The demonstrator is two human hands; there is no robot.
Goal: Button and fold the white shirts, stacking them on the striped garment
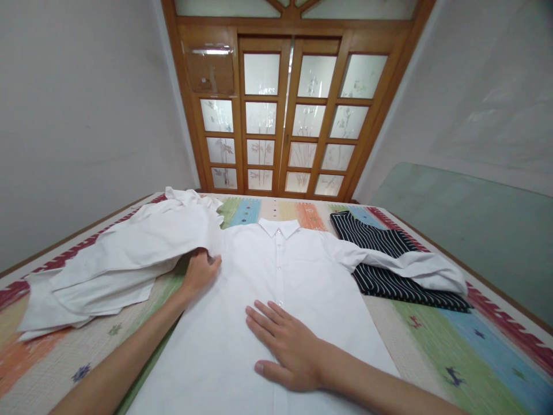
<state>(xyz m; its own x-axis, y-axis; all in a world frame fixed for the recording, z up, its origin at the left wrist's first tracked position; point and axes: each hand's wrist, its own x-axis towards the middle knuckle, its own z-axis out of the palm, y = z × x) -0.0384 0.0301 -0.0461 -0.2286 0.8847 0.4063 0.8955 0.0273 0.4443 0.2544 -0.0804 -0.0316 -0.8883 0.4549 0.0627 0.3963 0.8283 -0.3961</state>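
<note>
A white button-up shirt point(242, 271) lies front up, its collar pointing away from me and one sleeve stretched out to the right. My right hand point(287, 349) rests flat on the shirt's front near the button placket, fingers spread. At the shirt's left shoulder, my left hand point(203, 274) has its fingers curled in at the white cloth, with the thumb against the shirt. Some of those fingertips are hidden under the fabric. Beside that hand is a loose stack of white garments point(125, 248), which covers the area where the shirt's left sleeve would lie.
A folded black-and-white striped garment point(401, 288) lies on the right, partly under the shirt's sleeve. Everything rests on a colourful patterned cover point(427, 340). Beyond stand wooden doors with glass panes point(283, 115). A pale green panel point(470, 225) leans along the right wall.
</note>
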